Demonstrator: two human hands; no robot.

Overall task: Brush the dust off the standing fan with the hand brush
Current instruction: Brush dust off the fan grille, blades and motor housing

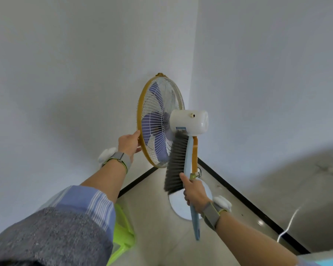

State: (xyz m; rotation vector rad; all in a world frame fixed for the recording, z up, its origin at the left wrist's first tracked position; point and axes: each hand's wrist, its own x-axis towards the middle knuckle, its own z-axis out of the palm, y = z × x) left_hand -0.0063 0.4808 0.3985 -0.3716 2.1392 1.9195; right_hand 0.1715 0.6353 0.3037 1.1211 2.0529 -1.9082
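The standing fan (158, 120) stands in the room corner, with an orange-rimmed white wire cage, purple blades, a white motor housing (188, 121) and an orange pole. My left hand (129, 144) grips the lower left of the cage rim. My right hand (193, 191) holds the hand brush (178, 162), which has a light blue handle and grey bristles. The brush stands upright, bristles facing left against the rear of the cage, its tip touching the underside of the motor housing.
The fan's round white base (179, 205) sits on the beige floor behind my right hand. A green plastic object (123, 231) lies on the floor at lower left. White walls with black skirting meet behind the fan. A white cord (288, 223) runs at right.
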